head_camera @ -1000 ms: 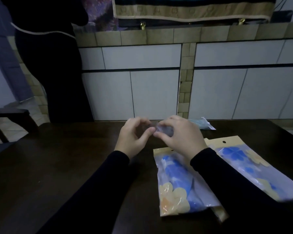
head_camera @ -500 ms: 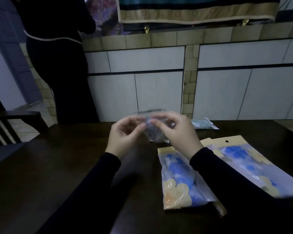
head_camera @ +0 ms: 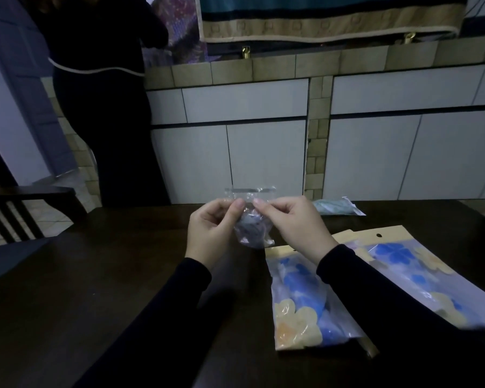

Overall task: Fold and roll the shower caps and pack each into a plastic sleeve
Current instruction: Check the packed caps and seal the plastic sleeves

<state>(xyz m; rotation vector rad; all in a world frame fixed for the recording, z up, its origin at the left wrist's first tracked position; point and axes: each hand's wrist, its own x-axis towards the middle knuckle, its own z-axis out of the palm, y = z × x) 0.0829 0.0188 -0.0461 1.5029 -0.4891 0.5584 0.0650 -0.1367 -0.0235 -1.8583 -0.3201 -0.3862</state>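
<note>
Pinching a clear plastic sleeve [head_camera: 251, 212] above the dark table [head_camera: 95, 275]
Left hand [head_camera: 212, 229] and right hand [head_camera: 293, 222] are gripping its neck, the rolled shower cap [head_camera: 251, 229] sitting inside; thin film is risking slipping, letting the roll spring out.

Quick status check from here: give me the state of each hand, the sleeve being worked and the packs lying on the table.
left hand: pinches the sleeve's left side
right hand: pinches the sleeve's right side
plastic sleeve: held above the table, flap up and unsealed
rolled shower cap: inside the sleeve's bottom
near flower-print pack: flat on table
far flower-print pack: flat, partly under the right sleeve
small teal packet: lying at table's far edge
</note>
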